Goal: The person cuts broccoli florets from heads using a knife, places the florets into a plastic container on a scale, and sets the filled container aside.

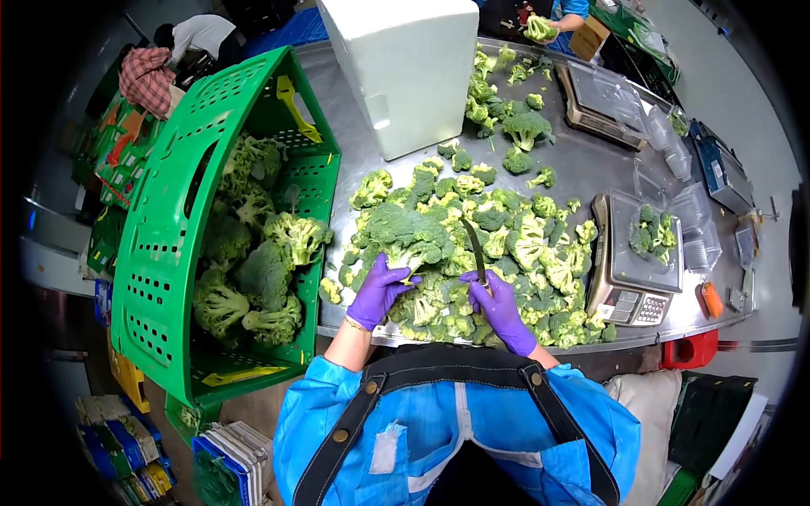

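Observation:
My left hand, in a purple glove, is closed around the stem of a large broccoli head, crown facing up and away from me. In my right hand, gloved the same way, is a knife with a dark, narrow blade pointing up and away. The blade stands to the right of the broccoli head, apart from it. Beneath and around both hands spreads a thick pile of cut broccoli florets on the metal table. The knife's handle is mostly hidden by my fingers.
A tipped green crate with broccoli heads stands at left. A white foam box rises behind the pile. At right are a scale with a floret tray, clear plastic trays and another scale. Across the table, a person's hand holds broccoli.

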The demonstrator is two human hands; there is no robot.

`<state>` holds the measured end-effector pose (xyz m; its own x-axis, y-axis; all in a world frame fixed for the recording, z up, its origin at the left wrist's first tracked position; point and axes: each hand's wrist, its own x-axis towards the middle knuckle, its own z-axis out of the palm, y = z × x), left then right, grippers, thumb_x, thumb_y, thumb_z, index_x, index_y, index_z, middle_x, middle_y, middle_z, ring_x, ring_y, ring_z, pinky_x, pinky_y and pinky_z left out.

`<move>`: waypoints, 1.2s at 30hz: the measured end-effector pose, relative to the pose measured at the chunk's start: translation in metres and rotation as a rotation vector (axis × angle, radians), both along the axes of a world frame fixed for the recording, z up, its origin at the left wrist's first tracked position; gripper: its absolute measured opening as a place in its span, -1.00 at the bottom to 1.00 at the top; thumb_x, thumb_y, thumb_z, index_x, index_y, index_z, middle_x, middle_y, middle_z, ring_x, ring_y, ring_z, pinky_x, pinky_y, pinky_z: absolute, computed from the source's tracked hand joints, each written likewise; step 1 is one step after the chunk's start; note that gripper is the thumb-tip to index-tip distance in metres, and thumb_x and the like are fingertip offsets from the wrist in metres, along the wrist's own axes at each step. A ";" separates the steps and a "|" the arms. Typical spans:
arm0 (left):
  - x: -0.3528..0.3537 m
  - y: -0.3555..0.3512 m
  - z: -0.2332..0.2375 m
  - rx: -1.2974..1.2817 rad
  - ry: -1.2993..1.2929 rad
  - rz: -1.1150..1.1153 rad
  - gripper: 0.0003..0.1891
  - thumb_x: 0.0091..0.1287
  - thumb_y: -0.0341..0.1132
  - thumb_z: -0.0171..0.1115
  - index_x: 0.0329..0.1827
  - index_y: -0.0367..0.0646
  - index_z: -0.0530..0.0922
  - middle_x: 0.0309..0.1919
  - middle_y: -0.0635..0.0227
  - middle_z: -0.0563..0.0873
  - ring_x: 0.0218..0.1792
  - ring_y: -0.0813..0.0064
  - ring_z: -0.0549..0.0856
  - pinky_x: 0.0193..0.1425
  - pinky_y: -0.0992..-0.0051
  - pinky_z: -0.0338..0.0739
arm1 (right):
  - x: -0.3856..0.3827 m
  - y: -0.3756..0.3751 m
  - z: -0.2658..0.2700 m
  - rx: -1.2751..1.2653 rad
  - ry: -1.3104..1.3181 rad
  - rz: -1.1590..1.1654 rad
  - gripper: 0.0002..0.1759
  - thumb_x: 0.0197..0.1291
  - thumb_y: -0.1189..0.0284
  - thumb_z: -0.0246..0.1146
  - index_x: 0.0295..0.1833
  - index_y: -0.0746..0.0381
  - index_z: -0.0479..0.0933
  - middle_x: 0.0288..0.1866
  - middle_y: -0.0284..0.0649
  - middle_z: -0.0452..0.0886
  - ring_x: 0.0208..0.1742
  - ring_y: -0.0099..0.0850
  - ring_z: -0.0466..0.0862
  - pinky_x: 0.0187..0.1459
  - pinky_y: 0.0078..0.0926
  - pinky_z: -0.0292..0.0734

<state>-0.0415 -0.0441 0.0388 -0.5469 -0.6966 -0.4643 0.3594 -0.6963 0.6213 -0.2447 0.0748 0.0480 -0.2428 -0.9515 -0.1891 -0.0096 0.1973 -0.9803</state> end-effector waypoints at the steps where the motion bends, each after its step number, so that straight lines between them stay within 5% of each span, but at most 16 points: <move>1: 0.001 -0.002 0.005 -0.019 -0.088 -0.002 -0.04 0.15 -0.53 0.15 0.39 -0.29 -0.44 -0.03 0.02 0.53 -0.15 0.27 0.65 -0.05 0.39 0.60 | -0.003 -0.001 0.001 -0.001 0.000 0.000 -0.75 0.25 0.35 0.11 -0.06 0.25 0.52 -0.59 -0.35 0.50 -0.59 -0.63 0.48 -0.51 -0.65 0.39; 5: 0.004 -0.004 0.001 -0.045 -0.095 -0.036 -0.05 0.14 -0.55 0.13 0.39 -0.29 -0.44 -0.06 0.02 0.55 -0.15 0.27 0.66 -0.04 0.39 0.59 | -0.007 -0.001 0.007 -0.040 0.080 0.099 -0.72 0.28 0.32 0.02 -0.05 0.28 0.48 -0.56 -0.35 0.47 -0.58 -0.65 0.44 -0.52 -0.68 0.33; 7: -0.002 0.002 0.008 -0.041 -0.160 -0.023 -0.09 0.10 -0.54 0.21 0.40 -0.34 -0.25 -0.02 0.06 0.52 -0.06 0.32 0.61 0.01 0.42 0.55 | -0.007 -0.002 0.008 -0.034 0.080 0.113 -0.72 0.28 0.31 0.01 -0.07 0.28 0.47 -0.55 -0.34 0.47 -0.58 -0.64 0.43 -0.52 -0.68 0.33; 11: -0.007 0.000 -0.016 -0.766 -0.511 -0.162 -0.29 -0.06 -0.32 0.44 0.14 -0.34 0.26 0.01 0.10 0.50 -0.02 0.32 0.54 0.01 0.40 0.44 | -0.006 -0.002 0.004 -0.011 0.067 0.060 -0.73 0.29 0.30 0.03 -0.13 0.30 0.46 -0.56 -0.31 0.47 -0.58 -0.62 0.44 -0.50 -0.67 0.34; 14: -0.016 0.000 -0.029 -1.009 -0.766 -0.076 -0.25 -0.07 -0.13 0.45 0.11 -0.39 0.31 -0.12 -0.05 0.57 -0.10 0.12 0.59 0.00 0.34 0.45 | -0.007 -0.001 -0.005 0.020 0.115 -0.052 -0.74 0.22 0.28 0.14 -0.17 0.28 0.47 -0.57 -0.25 0.54 -0.59 -0.53 0.54 -0.51 -0.56 0.39; 17: -0.013 0.003 -0.011 -0.823 -0.821 -0.171 -0.17 -0.06 -0.23 0.47 0.21 -0.47 0.23 0.06 0.02 0.50 0.02 0.32 0.53 0.11 0.41 0.40 | -0.011 0.006 0.000 -0.013 0.224 -0.066 -0.79 0.20 0.32 0.16 -0.18 0.25 0.46 -0.54 -0.20 0.57 -0.53 -0.39 0.61 -0.48 -0.49 0.42; 20: -0.014 -0.001 -0.002 -0.817 -0.826 -0.212 -0.17 -0.08 -0.22 0.48 0.20 -0.47 0.24 0.04 0.02 0.51 0.01 0.32 0.54 0.08 0.40 0.42 | -0.010 0.012 0.008 -0.263 0.633 0.135 -0.83 0.16 0.37 0.18 -0.18 0.22 0.46 -0.45 -0.11 0.58 -0.44 -0.17 0.61 -0.44 -0.37 0.46; 36: -0.024 -0.006 -0.012 -1.078 -0.887 -0.228 -0.34 -0.13 -0.20 0.48 -0.03 -0.35 0.35 -0.34 0.08 0.64 -0.31 0.34 0.66 -0.24 0.40 0.51 | -0.002 0.010 0.011 -0.085 0.939 0.171 -0.77 0.17 0.30 0.16 -0.26 0.25 0.39 -0.52 -0.12 0.56 -0.51 -0.14 0.59 -0.50 -0.28 0.45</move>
